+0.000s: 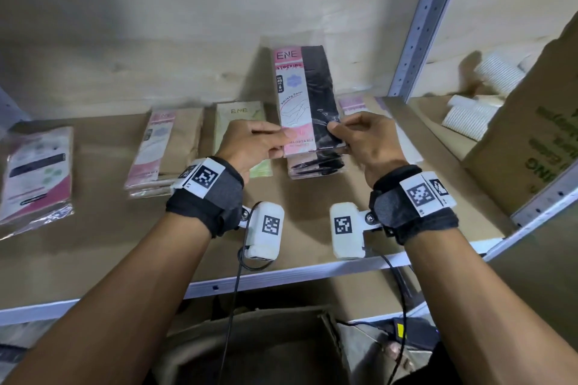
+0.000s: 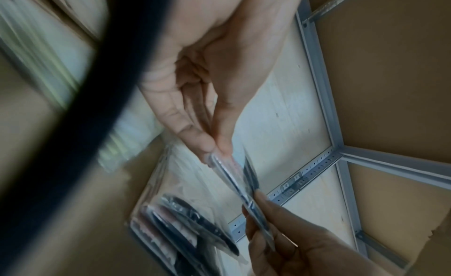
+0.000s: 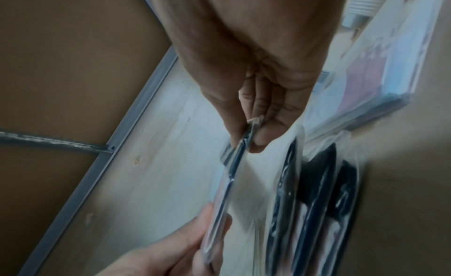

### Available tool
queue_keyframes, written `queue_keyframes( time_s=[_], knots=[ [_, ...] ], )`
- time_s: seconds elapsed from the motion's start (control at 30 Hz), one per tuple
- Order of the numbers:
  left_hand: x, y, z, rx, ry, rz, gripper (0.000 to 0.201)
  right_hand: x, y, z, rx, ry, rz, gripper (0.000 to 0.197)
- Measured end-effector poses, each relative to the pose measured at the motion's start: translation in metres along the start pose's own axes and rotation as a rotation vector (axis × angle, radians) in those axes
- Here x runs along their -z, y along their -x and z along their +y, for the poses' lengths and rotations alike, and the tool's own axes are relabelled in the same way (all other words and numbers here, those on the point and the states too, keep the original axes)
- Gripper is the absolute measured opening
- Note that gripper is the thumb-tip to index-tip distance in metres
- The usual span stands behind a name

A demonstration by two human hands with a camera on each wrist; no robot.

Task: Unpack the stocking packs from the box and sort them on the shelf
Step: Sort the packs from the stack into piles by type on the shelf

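Fingers of my left hand [image 1: 255, 142] and right hand [image 1: 364, 137] pinch the black stocking pack [image 1: 308, 97] by its near corners, upright, directly over the matching black stack [image 1: 316, 166] beneath them, likely to align it.

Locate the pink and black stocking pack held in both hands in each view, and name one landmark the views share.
Head: the held pack stands upright at centre, pinched at its lower end by the left hand and right hand.
Left wrist: edge-on, lower centre.
Right wrist: edge-on, centre.
Shared landmark: the stack of black packs under it, also at and.
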State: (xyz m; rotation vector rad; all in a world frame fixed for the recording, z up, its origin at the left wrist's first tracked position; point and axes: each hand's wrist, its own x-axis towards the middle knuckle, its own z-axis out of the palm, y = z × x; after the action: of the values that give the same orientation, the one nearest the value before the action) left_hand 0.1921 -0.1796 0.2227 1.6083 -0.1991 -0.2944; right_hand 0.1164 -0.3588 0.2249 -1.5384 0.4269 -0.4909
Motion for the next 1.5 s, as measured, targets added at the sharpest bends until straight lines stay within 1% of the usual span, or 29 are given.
queue_keyframes(
  time_s=[0.07,0.13,0.33,0.5,0.6,0.67,0.73,0.8,1.07,1.2,1.33,1.37,1.43,1.5],
  knots=[
    [-0.004,-0.004,-0.002,0.017,-0.006,-0.013,0.023,0.005,-0.007,0.003,0.011,0.109,0.014,0.016],
    [-0.008,-0.006,-0.004,0.036,-0.016,-0.023,0.027,0.010,-0.014,0.005,0.013,0.234,0.058,0.015],
    [-0.011,-0.010,-0.011,0.078,-0.088,-0.021,0.028,0.017,-0.018,0.013,-0.022,0.408,0.058,0.014],
    [-0.010,-0.007,-0.014,0.079,-0.120,-0.037,0.026,0.018,-0.017,0.016,-0.044,0.430,0.040,0.012],
    [-0.010,-0.006,-0.014,0.071,-0.134,-0.021,0.025,0.017,-0.017,0.017,-0.045,0.456,0.038,0.012],
    [-0.009,-0.006,-0.012,0.065,-0.127,-0.006,0.028,0.016,-0.019,0.017,-0.060,0.467,0.032,0.016],
    [-0.010,-0.006,-0.012,0.060,-0.127,0.000,0.033,0.016,-0.020,0.017,-0.081,0.477,0.027,0.025],
    [-0.010,-0.007,-0.013,0.051,-0.147,-0.002,0.037,0.016,-0.021,0.017,-0.083,0.485,0.029,0.028],
    [-0.011,-0.008,-0.011,0.039,-0.153,-0.021,0.038,0.014,-0.019,0.014,-0.072,0.546,0.049,0.023],
    [-0.008,-0.007,-0.008,0.028,-0.172,-0.017,0.038,0.012,-0.015,0.008,-0.035,0.630,0.037,0.019],
    [0.009,-0.001,0.001,0.006,-0.159,0.018,0.045,0.008,-0.008,-0.005,0.027,0.692,0.065,0.032],
    [0.017,0.001,0.004,-0.010,-0.153,0.030,0.044,0.006,-0.006,-0.009,0.071,0.693,0.083,0.031],
    [0.033,0.006,0.010,-0.048,-0.153,0.067,0.041,0.000,0.000,-0.018,0.197,0.691,0.140,0.024],
    [0.053,0.012,0.014,-0.074,-0.154,0.104,0.035,-0.008,0.009,-0.026,0.333,0.692,0.151,0.016]
  ],
)
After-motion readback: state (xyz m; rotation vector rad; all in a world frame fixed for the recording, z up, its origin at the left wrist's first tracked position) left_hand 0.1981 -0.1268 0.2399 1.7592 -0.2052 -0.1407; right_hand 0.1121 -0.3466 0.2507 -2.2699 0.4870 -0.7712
